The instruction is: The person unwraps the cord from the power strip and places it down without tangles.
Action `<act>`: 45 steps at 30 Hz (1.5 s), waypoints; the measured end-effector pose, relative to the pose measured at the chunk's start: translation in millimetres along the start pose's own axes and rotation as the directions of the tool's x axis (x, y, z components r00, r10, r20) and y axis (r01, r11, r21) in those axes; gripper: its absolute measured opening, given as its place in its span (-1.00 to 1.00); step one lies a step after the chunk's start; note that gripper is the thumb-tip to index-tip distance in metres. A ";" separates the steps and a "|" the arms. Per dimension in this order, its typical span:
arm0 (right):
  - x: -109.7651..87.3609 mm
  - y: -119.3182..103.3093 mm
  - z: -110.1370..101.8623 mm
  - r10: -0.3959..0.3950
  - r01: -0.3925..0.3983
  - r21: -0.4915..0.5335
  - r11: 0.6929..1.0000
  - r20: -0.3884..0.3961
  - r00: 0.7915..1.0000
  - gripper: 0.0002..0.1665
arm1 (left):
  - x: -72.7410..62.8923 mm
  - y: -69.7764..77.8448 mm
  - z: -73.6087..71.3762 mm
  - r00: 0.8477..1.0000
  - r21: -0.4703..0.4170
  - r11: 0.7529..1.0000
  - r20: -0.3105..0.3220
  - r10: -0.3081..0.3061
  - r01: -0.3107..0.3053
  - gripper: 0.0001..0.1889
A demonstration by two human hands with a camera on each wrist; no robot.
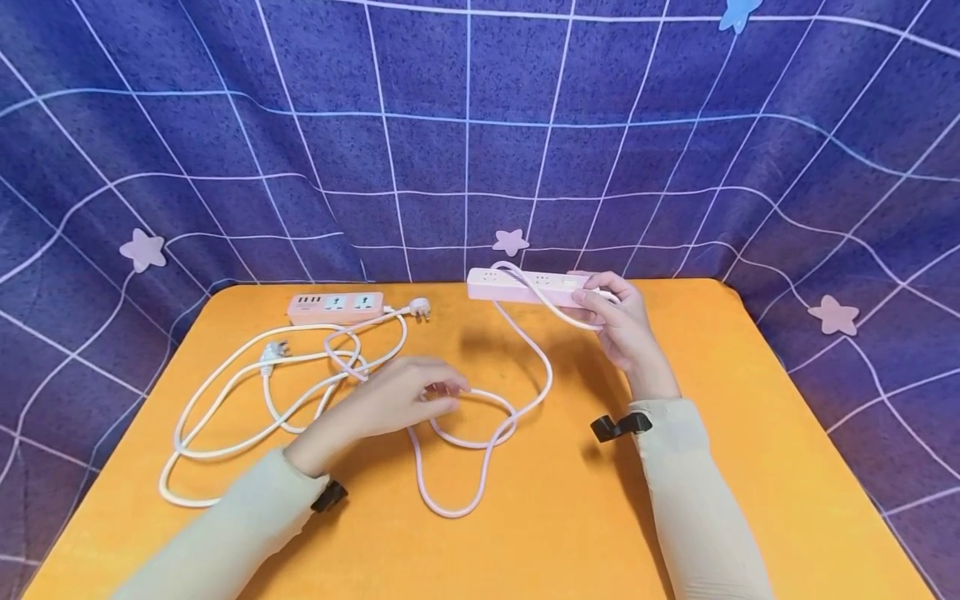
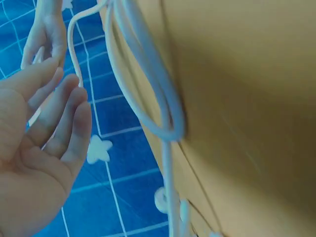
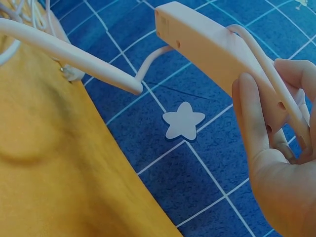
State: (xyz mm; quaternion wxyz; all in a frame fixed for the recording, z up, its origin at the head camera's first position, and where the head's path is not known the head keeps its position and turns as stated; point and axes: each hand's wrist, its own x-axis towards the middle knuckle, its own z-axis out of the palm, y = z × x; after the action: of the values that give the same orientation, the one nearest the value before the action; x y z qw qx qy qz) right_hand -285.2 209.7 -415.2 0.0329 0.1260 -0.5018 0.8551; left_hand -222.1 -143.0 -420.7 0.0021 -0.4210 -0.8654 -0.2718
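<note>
My right hand (image 1: 618, 321) grips one end of a pale pink power strip (image 1: 517, 287), held up above the back part of the table. A white cord (image 3: 74, 61) is wrapped over the strip and also passes under the right fingers; from the strip it drops to the table in loops. Over those loops hovers my left hand (image 1: 401, 396), its fingers relaxed and apart from the thumb. In the left wrist view, the left palm (image 2: 34, 182) shows no grip on anything; whether the fingertips touch the cord is unclear.
A second pink power strip (image 1: 336, 307) lies at the back left of the orange table (image 1: 562, 517). Near it are a white plug (image 1: 420, 309), another plug (image 1: 273, 354) and tangled white cord (image 1: 176, 442). A blue gridded curtain (image 1: 420, 150) surrounds the table's back and sides.
</note>
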 end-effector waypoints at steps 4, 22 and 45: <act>-0.9 -1.4 2.4 0.009 -0.009 -0.005 1.000 -0.003 1.000 -0.67 | 14.8 8.7 5.0 0.998 -0.053 0.998 -0.045 -0.032 0.030 -0.77; -3.5 -2.2 3.8 0.007 -0.007 -0.009 1.000 0.037 0.999 -0.71 | 53.2 32.8 42.3 0.989 -0.191 0.970 0.014 -0.148 0.148 -0.72; -4.3 -2.6 3.5 -0.017 0.018 -0.011 1.000 0.092 0.996 -0.64 | 67.4 42.5 61.0 0.974 -0.240 0.947 0.131 -0.184 0.211 -0.83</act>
State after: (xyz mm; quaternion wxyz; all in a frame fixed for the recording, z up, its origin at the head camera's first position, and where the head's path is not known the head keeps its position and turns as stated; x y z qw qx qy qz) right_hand -279.9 208.2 -412.4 0.0179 0.1694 -0.5065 0.8452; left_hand -220.9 -44.0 -437.0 -0.1251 -0.3428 -0.8605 -0.3556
